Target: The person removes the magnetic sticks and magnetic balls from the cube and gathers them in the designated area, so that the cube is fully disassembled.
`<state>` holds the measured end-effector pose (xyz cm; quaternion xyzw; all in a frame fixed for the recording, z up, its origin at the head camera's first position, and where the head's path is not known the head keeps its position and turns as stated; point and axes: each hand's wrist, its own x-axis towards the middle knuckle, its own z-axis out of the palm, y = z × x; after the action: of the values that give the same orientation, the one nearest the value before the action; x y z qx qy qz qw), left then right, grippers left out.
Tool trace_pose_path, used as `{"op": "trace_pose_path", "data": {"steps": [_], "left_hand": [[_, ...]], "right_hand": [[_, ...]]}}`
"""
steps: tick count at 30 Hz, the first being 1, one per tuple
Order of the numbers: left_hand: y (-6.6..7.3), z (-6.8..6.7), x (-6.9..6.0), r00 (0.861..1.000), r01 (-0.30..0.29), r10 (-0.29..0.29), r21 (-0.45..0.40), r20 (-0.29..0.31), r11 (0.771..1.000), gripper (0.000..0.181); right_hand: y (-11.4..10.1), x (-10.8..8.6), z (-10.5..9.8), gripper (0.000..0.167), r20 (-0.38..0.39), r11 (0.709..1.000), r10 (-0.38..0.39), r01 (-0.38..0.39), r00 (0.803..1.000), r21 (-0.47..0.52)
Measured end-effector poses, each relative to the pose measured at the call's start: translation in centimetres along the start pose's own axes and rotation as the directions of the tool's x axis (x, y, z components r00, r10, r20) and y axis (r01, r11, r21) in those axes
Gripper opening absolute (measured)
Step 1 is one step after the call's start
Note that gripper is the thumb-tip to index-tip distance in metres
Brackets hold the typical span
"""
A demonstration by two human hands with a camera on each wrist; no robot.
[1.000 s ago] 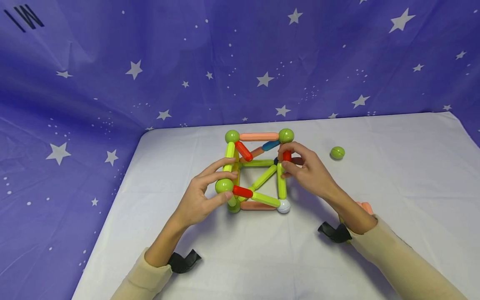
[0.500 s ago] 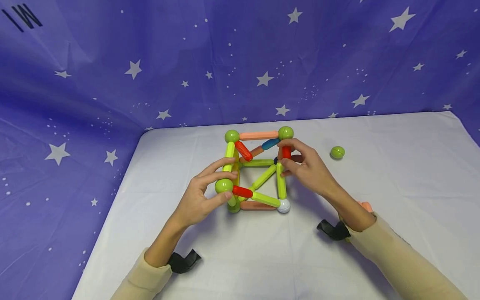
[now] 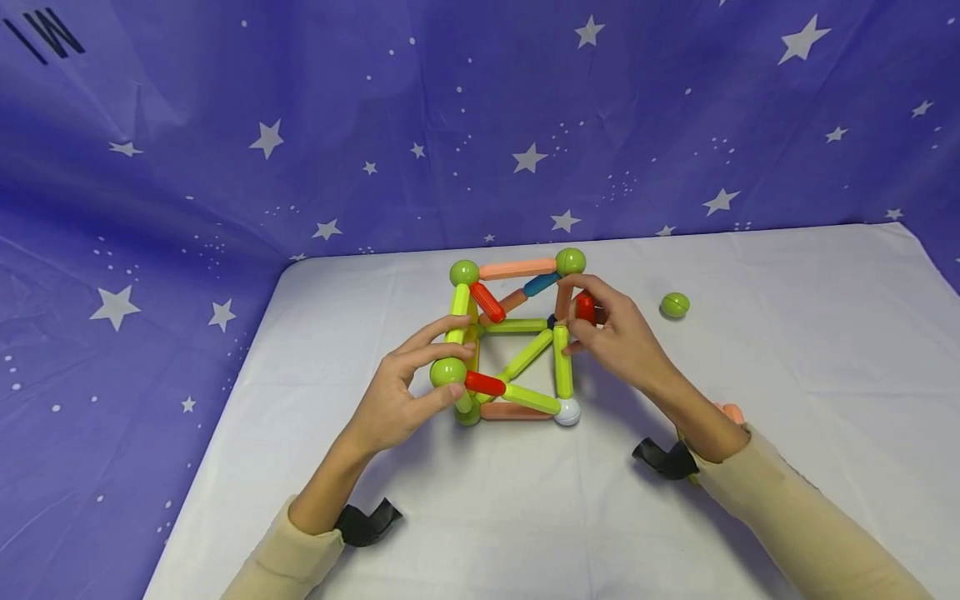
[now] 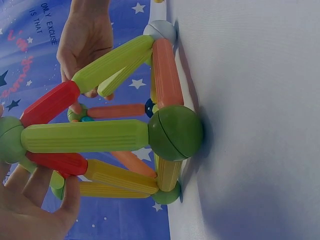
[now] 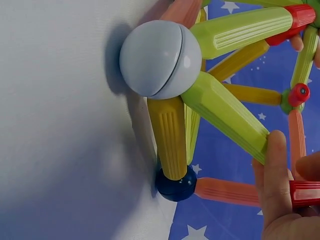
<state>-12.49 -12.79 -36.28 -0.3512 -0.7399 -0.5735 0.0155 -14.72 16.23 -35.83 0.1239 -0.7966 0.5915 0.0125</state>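
On the tabletop [image 3: 487, 517] we saw the rod-and-ball frame [image 3: 528, 355] standing; our left hand [image 3: 390, 400] gripped its upper near-left corner, our right hand [image 3: 628, 340] pinched a red rod [image 3: 585, 308] at its right side, and a loose green ball [image 3: 675, 305] lay farther right.

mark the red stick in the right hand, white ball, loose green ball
Red stick [image 3: 585, 307]: head view, visible side
White ball [image 5: 156, 59]: right wrist view, left of seam
Loose green ball [image 3: 675, 306]: head view, middle
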Motion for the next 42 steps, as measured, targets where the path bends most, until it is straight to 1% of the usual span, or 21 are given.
{"op": "trace_pose_path", "data": {"steps": [4, 7, 16, 22, 28, 31, 34, 37, 40, 42], "left_hand": [[0.0, 0.0, 0.0, 1.000, -0.002, 0.002, -0.007, 0.003, 1.000, 0.033], [0.1, 0.0, 0.0, 1.000, -0.006, 0.006, -0.009, 0.004, 1.000, 0.032], [0.0, 0.0, 0.0, 1.000, -0.005, 0.005, -0.010, 0.002, 1.000, 0.032], [0.0, 0.1, 0.0, 1.000, -0.009, 0.009, -0.007, -0.004, 1.000, 0.031], [0.1, 0.1, 0.1, 1.000, -0.006, 0.006, -0.008, -0.002, 1.000, 0.031], [0.1, 0.1, 0.1, 1.000, -0.004, 0.004, -0.004, -0.001, 1.000, 0.031], [0.2, 0.0, 0.1, 1.000, -0.001, 0.001, -0.002, -0.002, 1.000, 0.031], [0.2, 0.1, 0.1, 1.000, 0.003, -0.003, -0.006, -0.002, 1.000, 0.031], [0.1, 0.1, 0.1, 1.000, 0.003, -0.003, -0.011, -0.001, 1.000, 0.032], [0.1, 0.1, 0.0, 1.000, 0.002, -0.002, -0.011, -0.002, 1.000, 0.032]], "right_hand": [[0.0, -0.1, 0.0, 0.035, -0.014, 0.999, 0.002, -0.002, 1.000, -0.040], [0.1, -0.1, -0.1, 0.038, -0.010, 0.998, -0.003, 0.003, 1.000, -0.058], [0.4, -0.6, -0.5, 0.040, -0.008, 1.000, -0.030, 0.030, 1.000, -0.004], [-0.1, -1.1, -0.9, 0.041, -0.028, 0.999, -0.030, 0.029, 0.999, -0.020], [-0.5, -2.0, -1.5, 0.037, -0.043, 0.999, -0.032, 0.031, 0.999, -0.017], [-0.5, -2.6, -1.9, 0.037, -0.049, 1.000, -0.016, 0.014, 0.999, -0.028], [-0.5, -3.1, -2.3, 0.041, -0.033, 0.999, 0.020, -0.020, 0.999, -0.028], [-0.4, -3.7, -2.6, 0.046, 0.007, 0.999, 0.043, -0.043, 0.999, -0.016], [-0.4, -4.3, -3.0, 0.050, 0.048, 0.998, 0.055, -0.055, 0.997, -0.007], [-0.3, -4.9, -3.3, 0.051, 0.069, 0.998, 0.061, -0.062, 0.996, 0.017]]}}
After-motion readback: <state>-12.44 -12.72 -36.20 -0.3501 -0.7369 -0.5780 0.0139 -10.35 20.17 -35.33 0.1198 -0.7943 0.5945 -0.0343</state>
